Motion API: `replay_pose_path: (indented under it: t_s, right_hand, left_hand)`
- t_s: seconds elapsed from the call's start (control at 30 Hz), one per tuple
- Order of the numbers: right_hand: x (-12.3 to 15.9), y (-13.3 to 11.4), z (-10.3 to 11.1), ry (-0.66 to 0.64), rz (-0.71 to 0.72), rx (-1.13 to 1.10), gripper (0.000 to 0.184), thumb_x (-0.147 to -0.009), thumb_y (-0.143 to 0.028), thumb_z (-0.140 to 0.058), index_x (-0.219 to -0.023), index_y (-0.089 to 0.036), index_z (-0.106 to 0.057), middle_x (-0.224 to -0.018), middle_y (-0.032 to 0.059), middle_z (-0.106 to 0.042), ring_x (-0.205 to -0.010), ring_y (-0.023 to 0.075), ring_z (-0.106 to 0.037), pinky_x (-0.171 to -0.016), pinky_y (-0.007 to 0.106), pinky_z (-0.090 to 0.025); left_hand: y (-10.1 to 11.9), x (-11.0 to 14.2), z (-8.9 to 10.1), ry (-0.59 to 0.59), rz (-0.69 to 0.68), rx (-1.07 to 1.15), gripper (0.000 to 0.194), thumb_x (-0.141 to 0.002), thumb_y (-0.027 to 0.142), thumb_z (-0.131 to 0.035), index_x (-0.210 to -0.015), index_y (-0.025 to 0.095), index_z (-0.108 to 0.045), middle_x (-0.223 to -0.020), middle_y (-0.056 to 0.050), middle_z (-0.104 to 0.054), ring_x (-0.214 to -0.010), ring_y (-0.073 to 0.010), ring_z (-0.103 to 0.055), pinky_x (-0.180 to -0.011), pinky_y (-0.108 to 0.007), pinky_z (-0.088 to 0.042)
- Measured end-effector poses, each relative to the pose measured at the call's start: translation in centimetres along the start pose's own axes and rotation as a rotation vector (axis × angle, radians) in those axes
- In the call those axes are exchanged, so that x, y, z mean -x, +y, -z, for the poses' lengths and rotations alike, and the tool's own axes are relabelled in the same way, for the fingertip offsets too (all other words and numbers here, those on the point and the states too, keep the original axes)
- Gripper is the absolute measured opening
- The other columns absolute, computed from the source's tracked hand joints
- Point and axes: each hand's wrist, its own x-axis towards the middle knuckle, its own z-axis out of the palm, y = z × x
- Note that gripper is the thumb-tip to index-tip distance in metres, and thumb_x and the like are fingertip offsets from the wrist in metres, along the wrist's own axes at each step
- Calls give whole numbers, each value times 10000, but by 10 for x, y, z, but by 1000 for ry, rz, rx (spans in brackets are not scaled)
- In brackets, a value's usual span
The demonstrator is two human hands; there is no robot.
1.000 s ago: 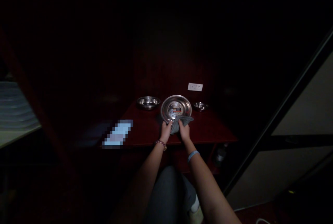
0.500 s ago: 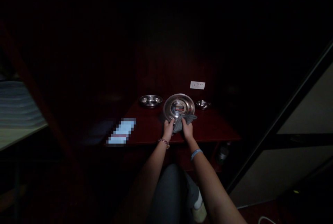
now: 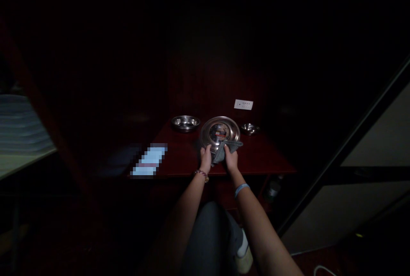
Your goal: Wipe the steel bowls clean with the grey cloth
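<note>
A round stainless steel basin (image 3: 209, 128) with a label in its middle is tilted up so its inside faces me. My left hand (image 3: 205, 159) is closed on its near left rim, thumb on the inner side. Around a grey cloth (image 3: 219, 154) my right hand (image 3: 231, 159) is closed, pressing it against the near right rim. The fingers under the basin are hidden. Another steel basin (image 3: 185, 124) sits to the left on the dark red table (image 3: 182, 156). To the right stands a smaller steel bowl (image 3: 250, 129).
A pixelated bright rectangle (image 3: 149, 160) lies at the table's left front. A white socket panel (image 3: 243, 104) is on the back wall. Below the table at right is a bottle (image 3: 273, 189). Stacked pale plates (image 3: 22, 126) stand on a shelf at far left.
The view shifted slightly, moving everything a little to the right. My left hand has shifted slightly along the basin's rim, while the right keeps the cloth at the near edge.
</note>
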Motion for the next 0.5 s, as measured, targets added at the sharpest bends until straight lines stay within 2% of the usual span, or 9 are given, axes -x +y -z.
replay_pose_path:
  t_s: [0.1, 0.5]
  right_hand:
    - [-1, 2, 0, 4, 8, 4, 380, -843, -405, -658, -1104, -146, -755, -1069, 116, -798, -1093, 268, -742, -944, 326, -563]
    - [-10, 15, -2, 14, 5, -58, 428, -831, -432, -660, -1117, -126, -748, -1105, 127, -788, -1077, 268, -747, -913, 320, -571]
  left_hand:
    - [1, 2, 0, 51, 32, 22, 233, -863, 290, -590, -1037, 173, -690, -1181, -111, -736, -1135, -228, -672, -1023, -349, -486]
    - [6, 5, -2, 4, 6, 1, 274, -902, 288, -573, -1090, 129, -694, -1221, -143, -725, -1176, -243, -660, -1074, -377, -462]
